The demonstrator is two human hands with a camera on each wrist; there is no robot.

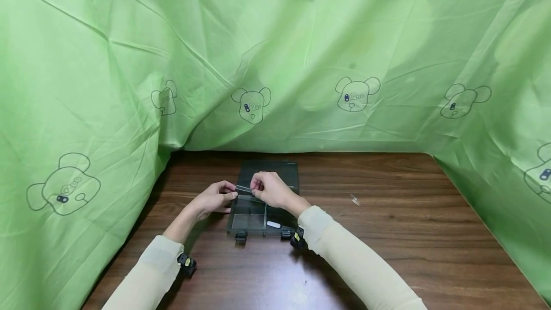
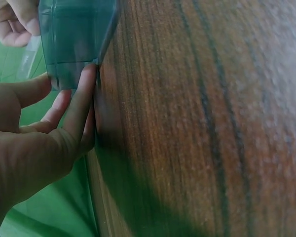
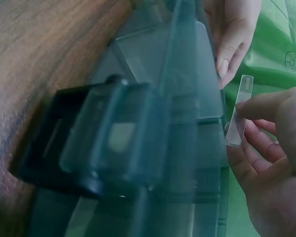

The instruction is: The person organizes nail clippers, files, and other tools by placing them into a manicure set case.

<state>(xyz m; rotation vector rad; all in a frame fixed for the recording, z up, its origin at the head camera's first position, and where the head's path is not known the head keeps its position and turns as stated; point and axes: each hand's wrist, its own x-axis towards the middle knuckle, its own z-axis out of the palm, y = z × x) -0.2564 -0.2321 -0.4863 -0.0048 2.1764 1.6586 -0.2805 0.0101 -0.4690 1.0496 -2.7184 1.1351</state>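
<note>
A dark translucent plastic compartment box (image 1: 248,208) lies on the table with black latches (image 1: 241,237) at its near side. My right hand (image 1: 271,190) pinches a small clear plastic strip (image 3: 240,111), likely a divider, between thumb and fingers above the box. In the right wrist view the strip is held beyond the box's rim. My left hand (image 1: 214,198) is at the box's left side. In the left wrist view its thumb is at the upper rim and its fairly straight fingers touch the outer wall. Thin clear dividers (image 1: 264,219) stand inside the box.
A white elongated piece (image 1: 273,224) shows in the box's near right part. Small clear pieces (image 1: 355,200) lie on the wooden table (image 1: 387,243) to the right. Green printed cloth (image 1: 301,61) hangs behind and along both sides.
</note>
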